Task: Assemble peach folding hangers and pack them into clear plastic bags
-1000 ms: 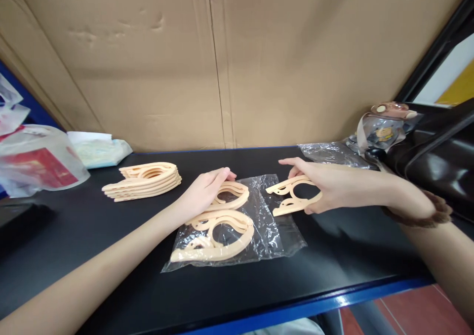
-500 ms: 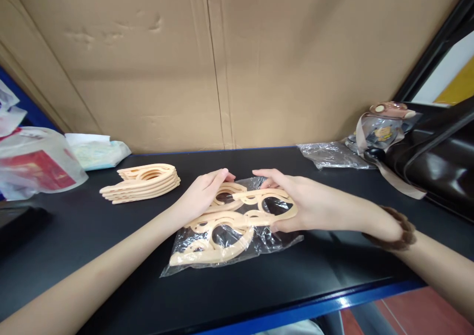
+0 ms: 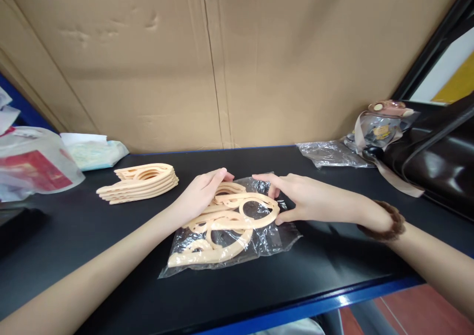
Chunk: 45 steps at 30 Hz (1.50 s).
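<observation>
Several beige plastic folding hangers lie partly over one another at a clear plastic bag on the black tabletop. My left hand is closed over their left side, its fingers pressed together and holding bag and hangers down; its palm side is hidden. At the right end of the uppermost hanger, my right hand brackets the tip between thumb and curled fingers, index finger stretched out. A neat stack of matching hangers stands to the left, apart from both hands.
Cardboard walls off the back. On the left are a translucent bag with red print and a tissue pack. Another clear plastic bag, a strapped bottle and a shiny dark bag lie right. A blue edge borders the front.
My right hand has pushed the uppermost hanger to the left, and its thumb and fingers have loosened to the hanger's end. My left hand has stayed nearly in place.
</observation>
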Each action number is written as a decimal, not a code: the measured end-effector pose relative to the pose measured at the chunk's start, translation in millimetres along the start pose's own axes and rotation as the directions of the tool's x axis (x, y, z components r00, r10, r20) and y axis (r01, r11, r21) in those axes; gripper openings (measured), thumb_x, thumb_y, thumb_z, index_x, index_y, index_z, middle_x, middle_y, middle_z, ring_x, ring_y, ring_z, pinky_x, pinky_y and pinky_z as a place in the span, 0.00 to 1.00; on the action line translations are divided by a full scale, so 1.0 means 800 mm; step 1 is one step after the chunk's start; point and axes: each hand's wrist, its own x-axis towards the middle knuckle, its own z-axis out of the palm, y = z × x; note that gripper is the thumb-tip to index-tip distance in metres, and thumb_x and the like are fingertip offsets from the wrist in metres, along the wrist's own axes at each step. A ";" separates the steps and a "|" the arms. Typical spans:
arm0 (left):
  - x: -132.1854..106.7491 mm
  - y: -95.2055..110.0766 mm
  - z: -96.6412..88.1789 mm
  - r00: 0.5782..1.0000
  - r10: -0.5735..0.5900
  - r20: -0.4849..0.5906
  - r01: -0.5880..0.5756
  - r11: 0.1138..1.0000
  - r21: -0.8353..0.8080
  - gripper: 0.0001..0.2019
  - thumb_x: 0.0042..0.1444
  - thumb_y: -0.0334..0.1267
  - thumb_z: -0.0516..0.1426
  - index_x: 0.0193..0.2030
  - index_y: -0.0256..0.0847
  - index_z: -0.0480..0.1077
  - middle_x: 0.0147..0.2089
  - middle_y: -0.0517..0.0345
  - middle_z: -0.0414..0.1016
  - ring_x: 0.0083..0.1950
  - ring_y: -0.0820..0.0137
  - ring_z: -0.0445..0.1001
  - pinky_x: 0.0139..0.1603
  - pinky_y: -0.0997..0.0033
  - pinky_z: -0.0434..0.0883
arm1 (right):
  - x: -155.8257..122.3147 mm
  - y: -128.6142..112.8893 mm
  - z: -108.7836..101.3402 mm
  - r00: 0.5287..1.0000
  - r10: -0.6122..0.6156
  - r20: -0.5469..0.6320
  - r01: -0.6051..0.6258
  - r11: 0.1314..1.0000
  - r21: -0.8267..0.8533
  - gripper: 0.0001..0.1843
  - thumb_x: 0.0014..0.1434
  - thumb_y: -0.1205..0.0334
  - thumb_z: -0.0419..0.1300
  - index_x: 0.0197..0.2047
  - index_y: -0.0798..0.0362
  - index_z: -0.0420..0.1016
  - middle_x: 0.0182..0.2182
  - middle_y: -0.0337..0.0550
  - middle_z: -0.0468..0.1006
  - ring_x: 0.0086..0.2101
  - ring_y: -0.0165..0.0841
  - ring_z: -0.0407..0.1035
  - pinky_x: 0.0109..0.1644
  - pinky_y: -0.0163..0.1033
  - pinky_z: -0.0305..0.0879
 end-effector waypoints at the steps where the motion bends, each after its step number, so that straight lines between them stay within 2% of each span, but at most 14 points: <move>1: 0.000 0.000 0.000 1.000 -0.005 0.000 0.005 1.000 -0.002 0.23 0.63 0.54 0.44 0.43 0.41 0.73 0.48 0.54 0.78 0.53 0.61 0.73 0.59 0.59 0.65 | 0.001 -0.002 0.001 1.000 0.002 -0.020 -0.001 1.000 0.025 0.41 0.56 0.54 0.64 0.67 0.47 0.49 0.41 0.40 0.77 0.40 0.37 0.71 0.48 0.44 0.64; 4: 0.000 -0.001 0.001 1.000 -0.017 -0.004 0.017 1.000 -0.014 0.24 0.63 0.55 0.45 0.44 0.41 0.74 0.49 0.53 0.78 0.53 0.61 0.74 0.58 0.59 0.66 | 0.008 -0.013 0.014 0.992 0.023 -0.127 -0.010 0.995 0.100 0.34 0.59 0.56 0.62 0.65 0.48 0.54 0.36 0.37 0.77 0.37 0.34 0.71 0.45 0.41 0.65; 8: 0.001 -0.002 0.002 0.999 -0.033 0.011 0.033 0.999 -0.039 0.24 0.63 0.55 0.44 0.44 0.40 0.73 0.50 0.52 0.78 0.53 0.60 0.74 0.57 0.59 0.67 | 0.015 -0.021 0.032 0.977 -0.005 -0.212 0.043 0.983 0.179 0.35 0.58 0.61 0.63 0.65 0.47 0.53 0.34 0.35 0.76 0.36 0.32 0.70 0.41 0.37 0.66; 13: 0.001 -0.003 0.001 1.000 0.000 0.015 0.000 1.000 -0.015 0.23 0.64 0.54 0.44 0.44 0.41 0.73 0.48 0.54 0.78 0.52 0.62 0.74 0.56 0.61 0.67 | 0.015 -0.016 0.031 0.981 0.003 -0.194 0.041 0.974 0.225 0.34 0.59 0.64 0.61 0.65 0.47 0.52 0.35 0.35 0.77 0.36 0.31 0.71 0.43 0.38 0.66; 18: -0.005 0.010 -0.004 0.993 0.089 0.079 -0.102 0.978 0.181 0.22 0.66 0.52 0.42 0.45 0.43 0.72 0.45 0.56 0.77 0.48 0.64 0.74 0.51 0.62 0.68 | 0.016 -0.017 0.029 0.978 -0.027 -0.208 0.084 0.959 0.270 0.32 0.60 0.67 0.59 0.65 0.48 0.52 0.35 0.36 0.77 0.36 0.30 0.71 0.44 0.37 0.67; 22: -0.009 0.019 -0.005 0.981 0.151 0.125 -0.181 0.941 0.285 0.23 0.67 0.51 0.40 0.42 0.42 0.71 0.43 0.56 0.75 0.46 0.64 0.73 0.50 0.61 0.67 | 0.014 -0.021 0.029 0.977 -0.081 -0.196 0.147 0.927 0.346 0.35 0.60 0.68 0.60 0.66 0.45 0.49 0.40 0.35 0.78 0.40 0.28 0.72 0.49 0.36 0.66; 27: -0.008 0.016 -0.005 0.971 0.174 0.161 -0.218 0.923 0.318 0.22 0.67 0.51 0.39 0.44 0.42 0.70 0.44 0.56 0.73 0.47 0.65 0.71 0.51 0.61 0.66 | 0.011 -0.020 0.027 0.986 -0.088 -0.139 0.135 0.915 0.381 0.37 0.60 0.67 0.59 0.67 0.46 0.46 0.45 0.38 0.77 0.46 0.29 0.72 0.53 0.36 0.64; 29: -0.007 0.013 -0.006 0.963 0.205 0.175 -0.255 0.904 0.343 0.20 0.67 0.50 0.41 0.49 0.43 0.69 0.48 0.56 0.73 0.51 0.64 0.70 0.54 0.60 0.65 | 0.012 -0.016 0.026 0.986 -0.050 -0.160 0.099 0.944 0.314 0.34 0.61 0.68 0.56 0.67 0.47 0.47 0.44 0.38 0.78 0.44 0.29 0.73 0.51 0.37 0.66; 32: -0.008 0.012 -0.006 0.943 0.245 0.225 -0.315 0.874 0.370 0.19 0.65 0.51 0.45 0.56 0.48 0.66 0.55 0.57 0.70 0.56 0.64 0.68 0.58 0.60 0.64 | 0.013 -0.007 0.021 0.963 0.045 -0.266 -0.023 0.996 0.085 0.29 0.62 0.67 0.52 0.65 0.50 0.52 0.40 0.39 0.79 0.39 0.33 0.73 0.46 0.40 0.67; 34: -0.010 0.013 -0.005 0.933 0.244 0.265 -0.333 0.866 0.374 0.20 0.64 0.52 0.47 0.57 0.51 0.66 0.57 0.57 0.68 0.56 0.63 0.67 0.58 0.60 0.64 | 0.013 0.001 0.017 0.942 0.101 -0.320 -0.129 0.989 -0.070 0.27 0.62 0.64 0.53 0.64 0.53 0.55 0.38 0.42 0.78 0.39 0.36 0.73 0.45 0.41 0.67; 37: -0.014 0.015 -0.003 0.927 0.227 0.299 -0.336 0.856 0.394 0.21 0.64 0.53 0.46 0.58 0.52 0.67 0.60 0.57 0.66 0.58 0.63 0.67 0.57 0.61 0.66 | 0.009 0.011 0.010 0.929 0.232 -0.288 -0.290 0.941 -0.175 0.30 0.62 0.55 0.56 0.63 0.57 0.56 0.33 0.44 0.78 0.35 0.39 0.73 0.38 0.41 0.66; 39: -0.016 0.015 -0.001 0.941 0.199 0.273 -0.308 0.840 0.448 0.21 0.66 0.52 0.43 0.58 0.50 0.68 0.60 0.57 0.67 0.58 0.63 0.67 0.57 0.61 0.65 | 0.007 0.016 0.006 0.919 0.326 -0.222 -0.359 0.924 -0.132 0.32 0.62 0.46 0.54 0.62 0.57 0.58 0.28 0.42 0.77 0.32 0.40 0.73 0.35 0.41 0.64; 41: -0.018 0.015 -0.001 0.967 0.162 0.194 -0.243 0.810 0.534 0.23 0.67 0.50 0.41 0.55 0.46 0.70 0.57 0.54 0.69 0.57 0.62 0.68 0.57 0.59 0.65 | 0.007 0.019 0.002 0.913 0.381 -0.149 -0.387 0.922 -0.012 0.33 0.63 0.40 0.49 0.61 0.56 0.59 0.24 0.40 0.77 0.30 0.39 0.73 0.36 0.41 0.64; 45: -0.018 0.012 -0.005 0.993 0.094 0.068 -0.115 0.751 0.651 0.21 0.64 0.48 0.44 0.49 0.39 0.73 0.49 0.46 0.74 0.52 0.55 0.71 0.50 0.57 0.68 | 0.011 0.023 -0.001 0.905 0.405 -0.125 -0.382 0.908 0.173 0.35 0.63 0.37 0.46 0.62 0.55 0.57 0.22 0.38 0.76 0.30 0.37 0.73 0.41 0.42 0.63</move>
